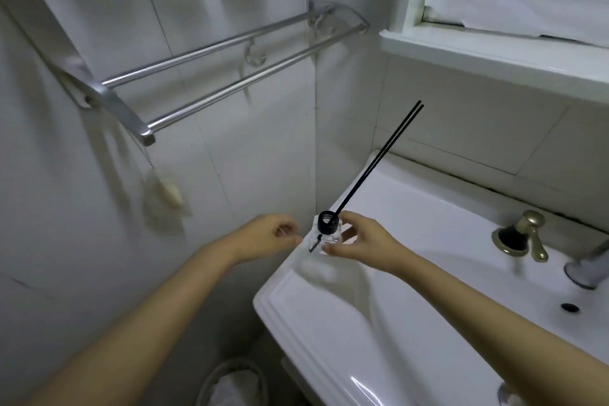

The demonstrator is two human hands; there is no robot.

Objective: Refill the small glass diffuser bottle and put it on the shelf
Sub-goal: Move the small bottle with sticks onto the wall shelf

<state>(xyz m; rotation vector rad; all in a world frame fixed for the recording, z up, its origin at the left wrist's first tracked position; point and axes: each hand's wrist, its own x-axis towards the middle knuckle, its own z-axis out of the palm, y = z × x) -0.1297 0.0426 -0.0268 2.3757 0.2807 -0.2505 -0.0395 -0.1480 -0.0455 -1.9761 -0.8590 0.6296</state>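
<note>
The right hand point(365, 241) holds the bottle point(323, 238): the thumb is at the lower near side and the fingers curl round the far side of the clear glass. The bottle is between the two hands, over a white cloth point(333, 277) which lies on the corner of the sink point(296, 316). Whether it touches the cloth I cannot tell. A black ring sits on its neck, and two black reeds point(379, 158) stand in it, leaning up and away from the fingers. The liquid level inside cannot be seen. The left hand point(270, 234) is just beside the bottle with fingers curled; if it pinches something is not clear. Below the hands, a bin point(230, 382) holds something white.
</note>
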